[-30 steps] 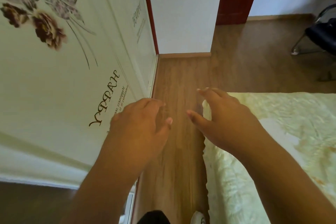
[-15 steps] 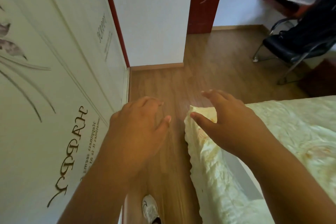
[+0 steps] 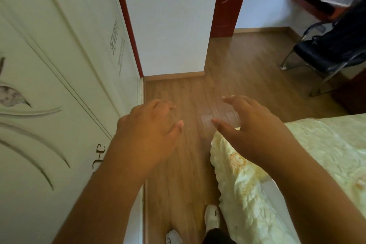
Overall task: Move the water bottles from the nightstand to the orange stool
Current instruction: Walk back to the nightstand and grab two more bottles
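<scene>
No water bottle, nightstand or orange stool shows in the head view. My left hand [image 3: 150, 130] hangs over the wooden floor [image 3: 178, 97] beside the white wardrobe, fingers loosely curved, holding nothing. My right hand [image 3: 251, 127] is held out over the corner of the bed [image 3: 316, 144], fingers spread and relaxed, also holding nothing. The two hands are level with each other and a hand's width apart.
A white wardrobe [image 3: 59, 65] with floral print lines the left side. The bed with a pale yellow cover fills the lower right. A narrow floor strip runs between them toward a white wall [image 3: 170, 25] and red door frame [image 3: 225, 6]. A black chair [image 3: 326, 51] stands far right.
The view has swung to the right and moved along the aisle; the chair and far room came into sight. Both hands keep the same open pose. My shoes now show at the bottom.
</scene>
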A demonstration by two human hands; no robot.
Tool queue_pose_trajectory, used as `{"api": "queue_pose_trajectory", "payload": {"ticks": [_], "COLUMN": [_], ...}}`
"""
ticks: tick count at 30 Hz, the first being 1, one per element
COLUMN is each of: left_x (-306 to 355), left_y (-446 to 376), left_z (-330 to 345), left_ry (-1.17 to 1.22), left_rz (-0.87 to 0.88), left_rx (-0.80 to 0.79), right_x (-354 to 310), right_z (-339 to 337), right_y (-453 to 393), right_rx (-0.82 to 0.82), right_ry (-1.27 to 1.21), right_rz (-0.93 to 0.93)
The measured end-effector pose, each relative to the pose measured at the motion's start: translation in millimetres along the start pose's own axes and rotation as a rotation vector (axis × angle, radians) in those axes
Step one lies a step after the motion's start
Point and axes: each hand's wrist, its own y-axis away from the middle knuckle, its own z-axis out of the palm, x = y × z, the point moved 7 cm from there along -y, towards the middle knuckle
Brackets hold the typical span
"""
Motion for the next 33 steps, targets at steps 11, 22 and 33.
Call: {"api": "queue_pose_trajectory", "payload": {"ticks": [11, 22, 33], "left_x": [-51, -31, 0], "left_y": [-81, -226, -359], "left_z": [-31, -42, -23], "left_ry": [-0.053, -0.045, -0.067], "left_rz": [-0.144, -0.213, -0.146], "left_rx": [0.102, 0.141, 0.072], "right_x": [-58, -45, 8], "right_z": [23, -3, -33], "right_y": [-131, -293, -399], "right_rx": [-0.056, -0.086, -0.059], "right_ry": [-0.052, -0.063, -0.052], "right_rz": [-0.202, -0.282, -0.191]}}
